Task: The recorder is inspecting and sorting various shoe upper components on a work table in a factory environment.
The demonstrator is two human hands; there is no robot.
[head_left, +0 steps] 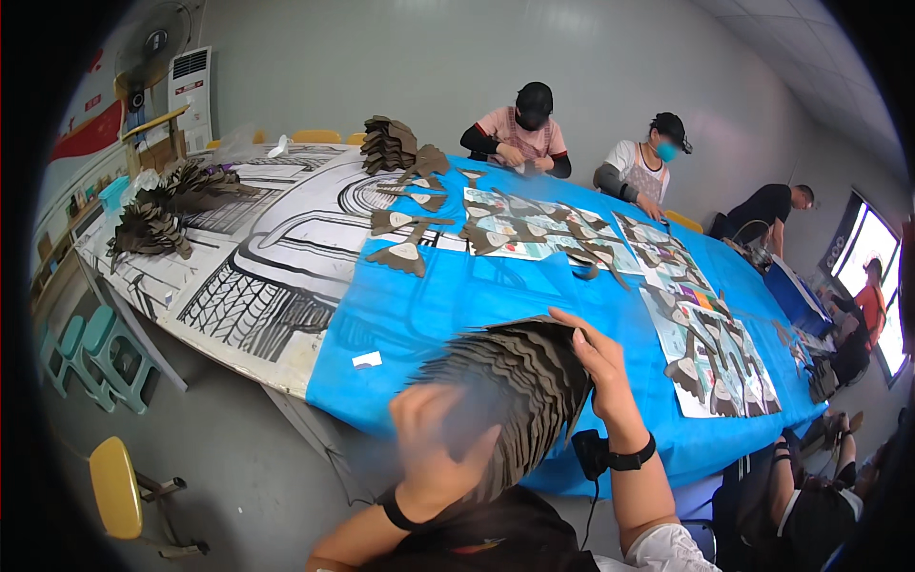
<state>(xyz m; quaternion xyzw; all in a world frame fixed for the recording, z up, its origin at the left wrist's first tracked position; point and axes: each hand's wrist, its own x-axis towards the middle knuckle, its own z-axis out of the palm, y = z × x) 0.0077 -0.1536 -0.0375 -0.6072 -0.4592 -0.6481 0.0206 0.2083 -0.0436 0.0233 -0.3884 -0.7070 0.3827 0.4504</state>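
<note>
Between my hands, above the near edge of the blue-covered table, is a thick stack of dark grey-brown cut pieces [519,391] with wavy, scalloped edges. My right hand [602,367] grips its right side, the fingers over the top edge. On the near left side, my left hand [440,443] has its fingers curled against the stack; a blur hides part of them. A small white paper piece [366,359] lies on the blue cloth [381,319] just beyond the stack. Farther off, similar dark cut-outs [398,257] with pale oval patches lie on the cloth.
Printed sheets [701,405] bearing more cut-outs cover the table's right side. Dark piles [389,143] stand at the far edge and left [152,229]. Two people [524,143] work across the table. A yellow chair [116,488] and green stools [100,348] stand at left.
</note>
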